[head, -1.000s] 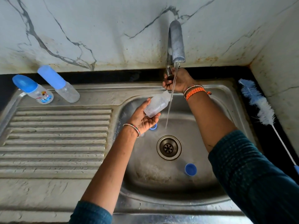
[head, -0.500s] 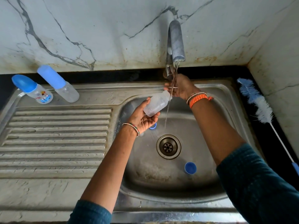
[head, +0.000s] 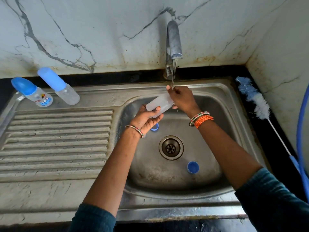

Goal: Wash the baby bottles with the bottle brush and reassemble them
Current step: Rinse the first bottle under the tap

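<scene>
Steel sink (head: 222,104) with ribbed drainboard (head: 56,139) to its left, marble wall behind. Tap (head: 173,42) runs a thin stream. Clear, uncapped bottle body (head: 158,104) is held tilted over the basin, just under the spout. Left hand (head: 147,118) cradles its lower end from beneath, fingers curled up around it, thumb on top. Right hand (head: 181,98) closes over the upper, mouth end of the same bottle, right where the stream lands; how its fingers sit on the rim cannot be made out. Bangles on both wrists, orange thread on the right. In the basin: a blue ring (head: 155,127) partly hidden behind the left hand, a blue cap (head: 193,166) lying near the drain (head: 171,147) toward the front right. Two assembled bottles lie on the sink's back left ledge, side by side: printed bottle (head: 33,92) with blue dome lid, and plain bottle (head: 58,86) with a long blue cover. Bottle brush (head: 257,101) lies on the dark counter right of the sink, bristles toward the wall, thin handle running forward. Blue hose (head: 301,124) at the far right edge.
</scene>
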Available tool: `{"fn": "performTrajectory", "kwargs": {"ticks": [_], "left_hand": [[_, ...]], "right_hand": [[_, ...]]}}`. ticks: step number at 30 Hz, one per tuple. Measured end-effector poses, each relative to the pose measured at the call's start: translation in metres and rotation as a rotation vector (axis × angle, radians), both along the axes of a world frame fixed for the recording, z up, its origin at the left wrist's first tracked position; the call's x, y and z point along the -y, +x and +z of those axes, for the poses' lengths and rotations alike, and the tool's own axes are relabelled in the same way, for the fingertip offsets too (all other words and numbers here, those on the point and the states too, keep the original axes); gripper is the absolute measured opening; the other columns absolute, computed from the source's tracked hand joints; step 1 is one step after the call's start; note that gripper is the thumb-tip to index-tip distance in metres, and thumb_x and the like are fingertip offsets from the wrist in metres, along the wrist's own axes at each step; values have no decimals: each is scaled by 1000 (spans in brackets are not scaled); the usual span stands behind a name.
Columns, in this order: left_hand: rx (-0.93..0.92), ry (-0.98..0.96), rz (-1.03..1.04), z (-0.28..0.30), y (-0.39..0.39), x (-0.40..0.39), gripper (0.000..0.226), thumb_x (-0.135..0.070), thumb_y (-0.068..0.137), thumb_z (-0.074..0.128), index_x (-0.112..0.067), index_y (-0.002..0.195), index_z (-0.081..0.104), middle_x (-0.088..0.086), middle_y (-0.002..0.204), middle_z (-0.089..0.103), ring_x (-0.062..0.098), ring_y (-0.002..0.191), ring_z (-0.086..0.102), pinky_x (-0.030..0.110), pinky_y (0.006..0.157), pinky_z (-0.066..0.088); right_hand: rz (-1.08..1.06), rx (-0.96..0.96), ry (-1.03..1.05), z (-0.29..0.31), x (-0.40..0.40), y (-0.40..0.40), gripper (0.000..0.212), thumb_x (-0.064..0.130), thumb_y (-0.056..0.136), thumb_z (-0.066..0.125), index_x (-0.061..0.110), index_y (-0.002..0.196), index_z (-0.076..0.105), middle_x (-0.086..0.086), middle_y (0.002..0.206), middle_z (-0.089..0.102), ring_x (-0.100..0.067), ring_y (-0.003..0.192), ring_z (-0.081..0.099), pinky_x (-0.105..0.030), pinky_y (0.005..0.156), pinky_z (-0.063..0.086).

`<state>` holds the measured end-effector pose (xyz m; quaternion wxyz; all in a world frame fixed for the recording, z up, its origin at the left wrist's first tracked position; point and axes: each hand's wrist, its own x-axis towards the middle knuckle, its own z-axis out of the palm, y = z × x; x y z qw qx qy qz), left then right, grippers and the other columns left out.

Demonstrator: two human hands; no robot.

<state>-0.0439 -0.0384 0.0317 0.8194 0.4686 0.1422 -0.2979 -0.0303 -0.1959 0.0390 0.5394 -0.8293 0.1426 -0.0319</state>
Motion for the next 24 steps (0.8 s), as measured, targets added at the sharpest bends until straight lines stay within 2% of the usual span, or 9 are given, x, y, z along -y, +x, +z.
{"fn": "performTrajectory", "kwargs": {"ticks": [3, 5, 8, 11, 14, 18, 19, 21, 24], "left_hand": [[64, 44, 40, 1, 2, -2, 26, 10, 89, 51, -15, 93, 46, 6, 96, 57, 16, 88, 59, 28, 72, 56], [-12, 38, -19, 8, 3, -5, 3, -10, 93, 54, -9, 96, 53, 11, 90, 60, 16, 77, 62, 24, 64, 57], [-152, 69, -197, 16, 4, -9, 48, -51, 89, 51, -3, 90, 57, 7, 60, 56, 7, 39, 47, 12, 36, 40], [-221, 24, -347, 16, 1, -5, 65, -64, 87, 38, -2, 78, 55, -1, 47, 45, 3, 29, 33, 11, 26, 25], [-230, -35, -241, 17, -3, 3, 58, -59, 88, 44, -2, 92, 57, 10, 68, 58, 11, 45, 52, 15, 36, 42], [-102, -36, 86, 12, 2, 7, 22, -23, 91, 58, -5, 102, 57, 13, 91, 61, 20, 74, 60, 29, 66, 57], [-92, -41, 78, 13, 2, 4, 16, -18, 91, 57, -5, 101, 56, 13, 91, 60, 20, 73, 59, 27, 63, 57], [-108, -55, -12, 18, 2, -3, 22, -22, 93, 54, -3, 105, 56, 15, 92, 59, 18, 68, 59, 20, 53, 55], [-125, 44, -194, 23, 2, -12, 44, -45, 93, 49, -2, 102, 56, 15, 74, 61, 11, 45, 53, 13, 40, 45]], "right_hand": [[165, -36, 123, 3, -5, -2, 27, 23, 101, 46, 9, 82, 60, -8, 79, 60, -24, 76, 62, -43, 71, 57], [214, -25, 270, 8, -3, -6, 21, 14, 101, 44, 10, 91, 61, -4, 86, 62, -14, 77, 59, -27, 68, 53], [134, 6, 413, 11, -1, -11, 19, 17, 97, 54, 6, 87, 65, -7, 86, 64, -14, 78, 59, -24, 67, 48], [8, 74, 376, 15, -4, -7, 41, 35, 91, 63, -5, 80, 62, -13, 74, 51, -19, 68, 48, -26, 64, 39], [-15, 59, 309, 16, -9, -2, 39, 42, 93, 57, 6, 77, 56, -11, 72, 46, -17, 68, 43, -26, 65, 36], [103, 8, 174, 8, -7, -2, 37, 23, 101, 46, -2, 77, 59, -23, 79, 62, -19, 73, 53, -43, 69, 49], [135, -20, 259, 9, -5, -4, 30, 15, 101, 44, -4, 83, 59, -25, 86, 64, -18, 77, 57, -45, 76, 52], [198, -79, 529, 12, 0, -7, 20, -2, 98, 42, 1, 89, 59, -10, 87, 68, -10, 79, 64, -27, 77, 53], [207, -64, 759, 13, 8, -11, 12, -1, 92, 52, 4, 94, 63, 1, 83, 72, -6, 78, 67, -18, 70, 53]]}}
